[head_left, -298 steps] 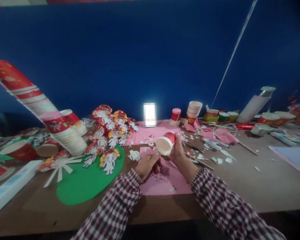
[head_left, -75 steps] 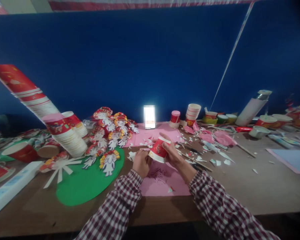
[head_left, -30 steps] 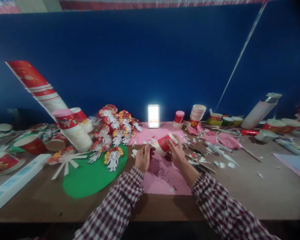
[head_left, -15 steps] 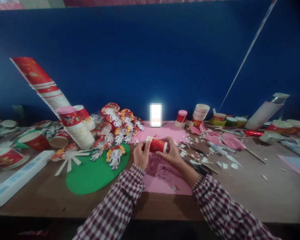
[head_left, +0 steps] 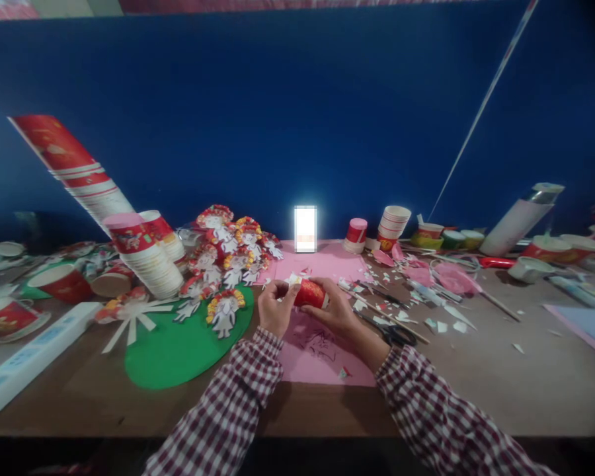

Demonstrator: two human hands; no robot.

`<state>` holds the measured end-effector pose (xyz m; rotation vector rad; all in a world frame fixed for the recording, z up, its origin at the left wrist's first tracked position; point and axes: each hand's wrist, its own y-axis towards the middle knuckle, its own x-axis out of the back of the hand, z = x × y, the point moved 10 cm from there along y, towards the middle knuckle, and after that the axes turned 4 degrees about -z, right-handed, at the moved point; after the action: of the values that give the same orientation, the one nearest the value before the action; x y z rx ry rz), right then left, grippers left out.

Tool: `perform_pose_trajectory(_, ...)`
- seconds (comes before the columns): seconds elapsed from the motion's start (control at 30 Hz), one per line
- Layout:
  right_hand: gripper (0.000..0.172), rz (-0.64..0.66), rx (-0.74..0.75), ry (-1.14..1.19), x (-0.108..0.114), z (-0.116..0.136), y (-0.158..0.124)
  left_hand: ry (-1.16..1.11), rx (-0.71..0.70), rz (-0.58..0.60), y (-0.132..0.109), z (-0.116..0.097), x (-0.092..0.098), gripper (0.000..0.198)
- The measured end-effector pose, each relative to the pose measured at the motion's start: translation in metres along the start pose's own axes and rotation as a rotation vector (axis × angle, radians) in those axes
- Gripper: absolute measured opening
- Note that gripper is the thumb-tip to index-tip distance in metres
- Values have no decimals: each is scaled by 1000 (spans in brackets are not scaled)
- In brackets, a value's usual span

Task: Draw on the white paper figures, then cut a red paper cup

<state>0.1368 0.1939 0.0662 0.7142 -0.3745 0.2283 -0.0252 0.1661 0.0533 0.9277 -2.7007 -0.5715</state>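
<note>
Both hands hold a small red paper cup (head_left: 309, 293) sideways over a pink paper sheet (head_left: 327, 360). My left hand (head_left: 274, 309) pinches the cup's left end, where a pale scrap of paper shows. My right hand (head_left: 334, 311) wraps round the cup's body and right end from below. Dark scribbles or thread-like cuttings lie on the pink sheet under the hands. Both sleeves are red-and-white checked.
A green paper disc (head_left: 181, 347) with paper dolls (head_left: 223, 311) lies to the left, behind it leaning stacks of red cups (head_left: 143, 254). A lit phone (head_left: 305, 229) stands at the back. Scissors (head_left: 394, 334), sticks and paper scraps (head_left: 441, 325) litter the right side; a white bottle (head_left: 518, 221) leans far right.
The cup has been turned from upright with its mouth showing to lying sideways between both hands, and it has dropped a little closer to the pink sheet. My left hand now pinches its end.
</note>
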Motion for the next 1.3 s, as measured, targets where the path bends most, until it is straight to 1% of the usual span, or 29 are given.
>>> perform_pose_trajectory(0.07,55,2,10,-11,0,0,0,3,44,3,0,5,0,31)
perform_pose_trajectory(0.13,54,4,17,-23,0,-1,1,23,49,-2,1,5,1,31)
perform_pose_trajectory(0.33,53,-2,51,-61,-1,-2,3,138,-74,-3,0,-10,3,31)
perform_pose_trajectory(0.47,54,3,72,-79,-1,1,2,188,-115,-18,0,-13,5,35)
perform_pose_trajectory(0.57,55,-7,72,-99,0,1,1,167,-72,-39,2,-8,7,38)
perform_pose_trajectory(0.63,55,-24,67,-127,2,0,2,90,-32,-24,3,-4,6,39)
perform_pose_trajectory(0.7,55,-39,67,-162,4,-1,2,34,-39,-1,4,-6,4,41)
perform_pose_trajectory(0.83,55,-41,100,-188,4,5,2,117,-136,-16,2,-15,4,32)
perform_pose_trajectory(0.93,55,-3,138,-175,-1,12,1,144,-106,-41,1,-10,6,30)
perform_pose_trajectory(1.03,56,-2,151,-177,-2,13,1,158,-79,-60,1,-6,8,31)
perform_pose_trajectory(1.2,58,12,171,-181,-3,11,1,240,-102,-73,1,-9,10,33)
perform_pose_trajectory(1.3,59,23,157,-173,-4,12,2,261,-103,-81,2,-8,11,34)
